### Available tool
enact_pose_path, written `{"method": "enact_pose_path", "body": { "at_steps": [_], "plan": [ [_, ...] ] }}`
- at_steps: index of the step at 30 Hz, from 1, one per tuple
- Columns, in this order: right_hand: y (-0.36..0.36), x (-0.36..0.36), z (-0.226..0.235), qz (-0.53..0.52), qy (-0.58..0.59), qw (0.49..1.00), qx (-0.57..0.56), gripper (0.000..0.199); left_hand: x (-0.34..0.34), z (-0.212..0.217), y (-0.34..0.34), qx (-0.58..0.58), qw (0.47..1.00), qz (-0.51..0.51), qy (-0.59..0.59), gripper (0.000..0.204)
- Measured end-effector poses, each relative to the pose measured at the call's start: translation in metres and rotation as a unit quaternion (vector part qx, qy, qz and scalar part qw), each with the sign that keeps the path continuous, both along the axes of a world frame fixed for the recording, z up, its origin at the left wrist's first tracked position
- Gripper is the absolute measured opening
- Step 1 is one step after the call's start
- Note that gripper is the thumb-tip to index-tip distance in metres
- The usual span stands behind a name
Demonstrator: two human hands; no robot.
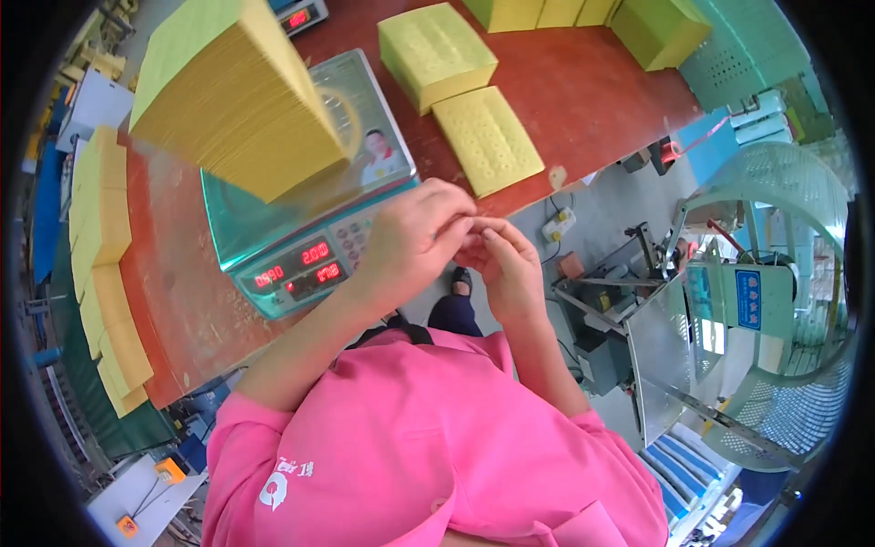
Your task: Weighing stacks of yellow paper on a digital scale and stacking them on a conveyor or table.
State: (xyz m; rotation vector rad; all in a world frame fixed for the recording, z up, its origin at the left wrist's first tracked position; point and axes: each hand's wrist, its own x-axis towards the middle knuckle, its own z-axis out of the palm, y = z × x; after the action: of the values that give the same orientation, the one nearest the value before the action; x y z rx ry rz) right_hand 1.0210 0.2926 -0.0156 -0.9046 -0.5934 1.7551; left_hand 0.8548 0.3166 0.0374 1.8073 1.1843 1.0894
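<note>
My left hand and my right hand meet in front of my chest, just past the table's near edge. Both have curled fingers, with the fingertips pinched together; anything between them is too small or hidden to make out. Beyond my left hand, a teal digital scale with lit red digits rests on the table. A tall stack of yellow paper stands on its pan. To the right of the scale sit a thick block of yellow perforated paper and a thinner, lower stack.
The red tabletop carries more yellow paper stacks at the far right and a row of them along the left. A second scale stands at the back. Right of me is a machine with a perforated metal guard.
</note>
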Motion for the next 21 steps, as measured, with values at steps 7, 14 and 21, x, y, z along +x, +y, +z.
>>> {"method": "enact_pose_path", "body": {
  "at_steps": [7, 14, 21],
  "plan": [
    [0.016, 0.109, -0.015, -0.001, -0.017, 0.999, -0.039, 0.022, 0.087, -0.064, 0.07, 0.13, 0.954, 0.072, 0.262, 0.038],
    [0.045, 0.185, -0.034, 0.031, -0.041, 0.995, -0.085, 0.022, 0.104, -0.07, 0.083, 0.074, 0.935, 0.103, 0.332, 0.04],
    [0.076, 0.183, -0.038, 0.091, -0.009, 0.994, -0.061, 0.023, 0.109, -0.068, 0.083, 0.049, 0.94, 0.112, 0.32, 0.026]
  ]
}}
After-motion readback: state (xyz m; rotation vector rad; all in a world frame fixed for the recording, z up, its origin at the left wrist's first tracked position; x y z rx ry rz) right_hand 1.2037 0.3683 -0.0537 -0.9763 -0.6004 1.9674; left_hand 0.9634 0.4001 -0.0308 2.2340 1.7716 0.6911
